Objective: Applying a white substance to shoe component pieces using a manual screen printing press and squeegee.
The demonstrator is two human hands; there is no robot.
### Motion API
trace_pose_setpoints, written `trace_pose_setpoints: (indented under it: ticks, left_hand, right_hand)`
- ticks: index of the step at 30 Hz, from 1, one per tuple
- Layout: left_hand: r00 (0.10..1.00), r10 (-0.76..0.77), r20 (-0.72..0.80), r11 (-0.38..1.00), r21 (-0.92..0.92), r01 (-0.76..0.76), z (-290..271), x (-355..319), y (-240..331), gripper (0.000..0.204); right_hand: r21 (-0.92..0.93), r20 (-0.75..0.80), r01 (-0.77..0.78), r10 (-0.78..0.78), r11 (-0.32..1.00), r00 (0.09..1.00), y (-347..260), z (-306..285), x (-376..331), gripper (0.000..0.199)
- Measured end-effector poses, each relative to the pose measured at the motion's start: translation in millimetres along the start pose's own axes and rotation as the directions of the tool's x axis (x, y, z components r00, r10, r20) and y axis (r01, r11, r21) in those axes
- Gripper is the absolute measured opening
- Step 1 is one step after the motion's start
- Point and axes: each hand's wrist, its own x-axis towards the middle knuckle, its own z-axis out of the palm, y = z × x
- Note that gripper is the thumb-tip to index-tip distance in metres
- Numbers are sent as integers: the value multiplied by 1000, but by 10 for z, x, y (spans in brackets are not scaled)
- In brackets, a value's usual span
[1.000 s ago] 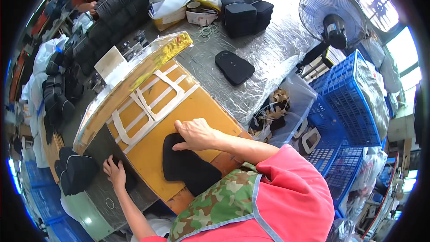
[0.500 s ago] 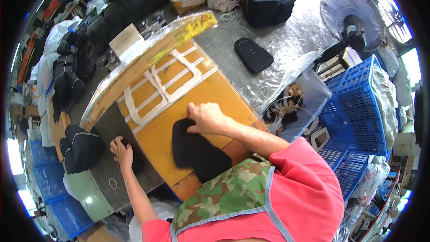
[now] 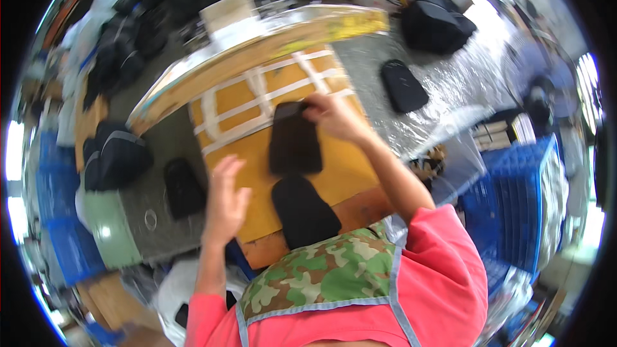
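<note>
My right hand (image 3: 331,115) grips the top edge of a flat black padded piece (image 3: 294,141) and holds it up over an orange board (image 3: 350,167) crossed with pale tape strips. A second black piece (image 3: 303,211) lies on the board just below it, near my body. My left hand (image 3: 225,198) hovers open above the board's left edge, holding nothing. Another black piece (image 3: 182,186) lies on the grey surface to the left of that hand.
A black oval piece (image 3: 403,85) rests on the silvery sheet (image 3: 463,96) at right. Stacks of black pieces (image 3: 116,154) sit at left and at the top right (image 3: 437,22). Blue crates (image 3: 514,199) stand at right.
My right hand has lifted one black piece off the one beneath it and raised it. My left hand has left the grey surface and risen, fingers spread. The view has swung closer.
</note>
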Motion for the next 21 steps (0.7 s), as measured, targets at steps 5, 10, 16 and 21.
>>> trace_pose_setpoints:
  ticks: [5,10,16,21]
  left_hand:
    - [991,85,108,996,23,-88,517,-237,285,60]
    - [997,72,37,997,26,-73,694,-296,242,65]
    - [999,-36,10,999,21,36,657,-273,378,62]
    - [997,-72,28,997,23,71,690,-216,346,46]
  right_hand:
    - [-316,-289,153,-249,936,924,217,-173,806,22]
    - [-527,-245,242,-418,815,875,408,-133,1398,28]
    - [-599,-248,272,-497,753,831,126,-10,1283,37]
    - [-548,-64,265,-355,794,933,18,255,1019,43]
